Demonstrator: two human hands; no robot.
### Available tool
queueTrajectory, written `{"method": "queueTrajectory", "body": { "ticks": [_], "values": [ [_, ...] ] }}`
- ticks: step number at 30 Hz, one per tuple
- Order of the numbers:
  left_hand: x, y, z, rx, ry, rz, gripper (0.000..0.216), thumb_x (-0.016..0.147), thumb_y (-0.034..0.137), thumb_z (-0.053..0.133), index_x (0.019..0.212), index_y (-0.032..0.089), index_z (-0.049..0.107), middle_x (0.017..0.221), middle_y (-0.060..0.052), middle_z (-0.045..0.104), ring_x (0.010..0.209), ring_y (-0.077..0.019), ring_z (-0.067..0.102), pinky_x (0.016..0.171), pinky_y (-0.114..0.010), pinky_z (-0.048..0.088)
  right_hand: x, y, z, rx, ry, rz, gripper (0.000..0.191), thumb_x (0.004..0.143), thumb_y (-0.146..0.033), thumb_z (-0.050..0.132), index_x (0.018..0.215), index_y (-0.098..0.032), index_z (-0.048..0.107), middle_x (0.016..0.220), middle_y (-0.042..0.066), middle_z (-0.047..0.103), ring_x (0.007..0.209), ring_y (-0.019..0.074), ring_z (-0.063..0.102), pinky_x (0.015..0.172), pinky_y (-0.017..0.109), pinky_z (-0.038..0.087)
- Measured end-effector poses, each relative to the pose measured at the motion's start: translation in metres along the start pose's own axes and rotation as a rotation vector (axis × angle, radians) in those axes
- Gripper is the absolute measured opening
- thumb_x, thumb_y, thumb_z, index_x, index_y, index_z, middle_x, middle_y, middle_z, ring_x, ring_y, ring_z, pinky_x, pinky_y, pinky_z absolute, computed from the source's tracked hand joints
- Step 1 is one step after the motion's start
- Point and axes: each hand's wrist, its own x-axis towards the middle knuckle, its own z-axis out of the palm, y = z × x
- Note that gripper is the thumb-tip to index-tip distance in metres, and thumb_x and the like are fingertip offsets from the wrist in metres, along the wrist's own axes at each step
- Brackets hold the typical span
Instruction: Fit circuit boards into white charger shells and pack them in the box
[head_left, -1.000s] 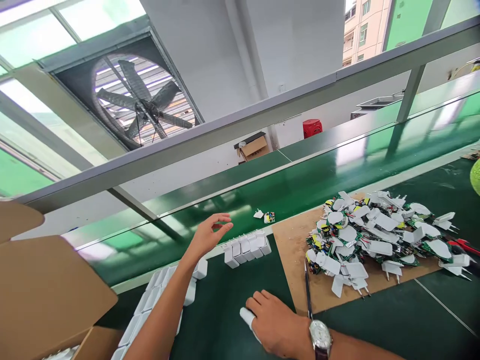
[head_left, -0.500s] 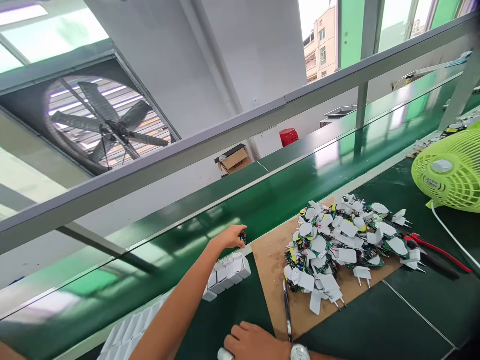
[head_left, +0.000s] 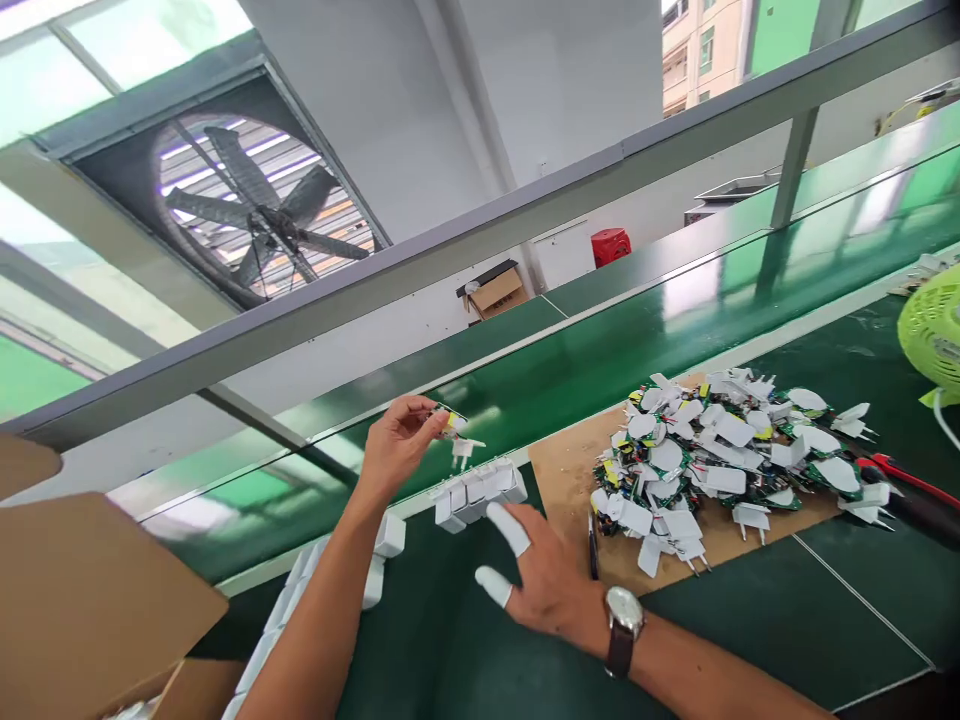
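Observation:
My left hand (head_left: 401,445) is raised above the conveyor edge and pinches a small circuit board with a white pronged plug part (head_left: 457,440). My right hand (head_left: 544,580), with a wristwatch and white finger cots, hovers open over the green mat, its fingers spread toward a row of white charger housings (head_left: 480,492). A big pile of white plug caps and green circuit boards (head_left: 727,450) lies on a brown cardboard sheet (head_left: 559,470) to the right.
A green conveyor belt (head_left: 600,360) runs across behind the mat. More white housings (head_left: 375,560) line the left edge by an open cardboard box (head_left: 90,600). Tweezers (head_left: 592,545), red-handled pliers (head_left: 900,480) and a green desk fan (head_left: 934,335) lie at the right.
My left hand has picked the board with plug part off the conveyor and lifted it back. My right hand has risen from the mat and opened toward the housings.

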Motion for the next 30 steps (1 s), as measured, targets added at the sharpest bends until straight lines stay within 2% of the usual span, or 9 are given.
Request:
{"method": "queueTrajectory", "body": {
  "ticks": [3,7,10,14,17,19,22,27,30],
  "values": [
    [-0.062,0.006,-0.005,-0.140,-0.112,-0.119,0.041,0.078,0.057,0.079,0.080,0.019,0.064,0.070,0.000,0.069,0.061,-0.0161,0.067,0.058,-0.027,0.055,0.009,-0.001,-0.010,0.287,0.085,0.178,0.069,0.096,-0.043,0.062,0.155,-0.019,0.034,0.148,0.018,0.050,0.138,0.0317,0.049,0.117,0.055,0.041],
    [-0.142,-0.019,0.022,-0.208,-0.301,-0.357,0.044,0.082,0.063,0.072,0.077,0.020,0.063,0.069,-0.002,0.072,0.060,-0.0194,0.070,0.056,-0.031,0.058,0.007,0.005,0.009,0.700,-0.245,0.494,0.063,0.089,-0.046,0.070,0.142,-0.019,0.049,0.121,0.013,0.067,0.099,0.0257,0.071,0.090,0.049,0.059],
    [-0.176,-0.046,0.029,-0.186,-0.283,-0.404,0.045,0.088,0.064,0.063,0.083,0.019,0.068,0.080,-0.006,0.075,0.071,-0.0237,0.074,0.066,-0.039,0.063,-0.003,0.011,0.028,0.724,-0.401,0.616,0.065,0.084,-0.035,0.075,0.142,-0.017,0.051,0.109,0.009,0.071,0.088,0.0226,0.072,0.079,0.041,0.061],
    [-0.180,-0.081,-0.007,0.218,0.097,-0.148,0.029,0.087,0.050,0.070,0.098,0.023,0.076,0.115,-0.012,0.073,0.116,-0.0335,0.066,0.106,-0.054,0.052,-0.008,0.009,0.025,0.311,-0.527,0.535,0.048,0.090,-0.028,0.066,0.137,-0.019,0.062,0.100,0.006,0.073,0.084,0.0215,0.070,0.079,0.039,0.059],
    [-0.168,-0.106,-0.038,0.577,0.262,-0.033,0.021,0.090,0.039,0.067,0.097,0.022,0.077,0.128,-0.018,0.068,0.134,-0.0440,0.052,0.114,-0.067,0.037,-0.003,0.002,0.012,0.067,-0.516,0.375,0.047,0.094,-0.037,0.065,0.138,-0.022,0.063,0.129,0.011,0.069,0.110,0.0291,0.067,0.100,0.049,0.054],
    [-0.159,-0.120,-0.047,0.702,0.252,-0.028,0.013,0.087,0.030,0.068,0.088,0.021,0.076,0.135,-0.019,0.065,0.143,-0.0490,0.041,0.115,-0.073,0.031,0.001,-0.002,0.005,-0.015,-0.491,0.296,0.055,0.091,-0.041,0.069,0.142,-0.022,0.060,0.150,0.013,0.056,0.134,0.0344,0.053,0.114,0.055,0.044],
    [-0.148,-0.129,-0.045,0.739,0.210,-0.031,0.010,0.080,0.019,0.070,0.070,0.021,0.069,0.129,-0.017,0.069,0.145,-0.0485,0.039,0.116,-0.072,0.030,0.004,-0.001,0.001,-0.082,-0.517,0.255,0.065,0.086,-0.035,0.074,0.147,-0.022,0.055,0.156,0.014,0.049,0.143,0.0358,0.043,0.118,0.057,0.039],
    [-0.155,-0.106,-0.038,0.649,0.227,-0.005,0.017,0.084,0.023,0.064,0.068,0.022,0.064,0.118,-0.014,0.070,0.135,-0.0413,0.050,0.113,-0.064,0.038,0.000,0.012,0.007,-0.148,-0.483,0.221,0.063,0.088,-0.014,0.058,0.150,-0.021,0.051,0.134,0.014,0.062,0.117,0.0313,0.057,0.103,0.053,0.050],
    [-0.176,-0.079,-0.035,0.472,0.118,0.052,0.017,0.090,0.032,0.062,0.076,0.024,0.065,0.124,-0.011,0.067,0.123,-0.0326,0.060,0.106,-0.051,0.050,-0.001,0.018,0.009,-0.044,-0.477,0.399,0.056,0.091,-0.010,0.048,0.145,-0.020,0.056,0.107,0.008,0.069,0.092,0.0237,0.063,0.090,0.042,0.055]
  ]
}}
